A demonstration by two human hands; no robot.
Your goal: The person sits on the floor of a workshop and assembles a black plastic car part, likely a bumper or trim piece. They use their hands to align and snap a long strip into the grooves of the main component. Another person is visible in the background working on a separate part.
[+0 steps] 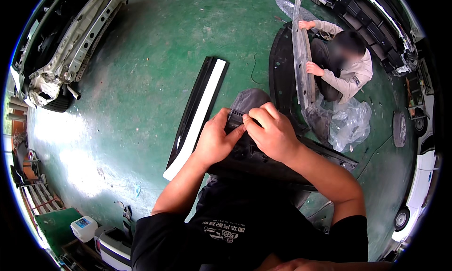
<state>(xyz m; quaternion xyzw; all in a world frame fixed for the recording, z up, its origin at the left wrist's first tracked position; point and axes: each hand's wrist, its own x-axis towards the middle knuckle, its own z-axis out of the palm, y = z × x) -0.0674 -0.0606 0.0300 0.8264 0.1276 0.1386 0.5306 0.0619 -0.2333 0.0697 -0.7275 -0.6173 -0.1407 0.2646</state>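
Observation:
My left hand is closed on a small black ribbed plastic piece, thumb on the near side. My right hand pinches at the right edge of the same piece, its fingers curled. What lies between the right fingertips is hidden. Under both hands a long black plastic car trim panel lies across my lap and reaches out to the right. The piece is at the panel's far left end; I cannot tell whether the two are joined. Beyond it shows a dark grey shoe or knee.
A black and white trim strip lies on the green floor at left. A crouching co-worker holds a long grey panel upright, beside a curved black panel and clear plastic wrap. A stripped car body stands far left.

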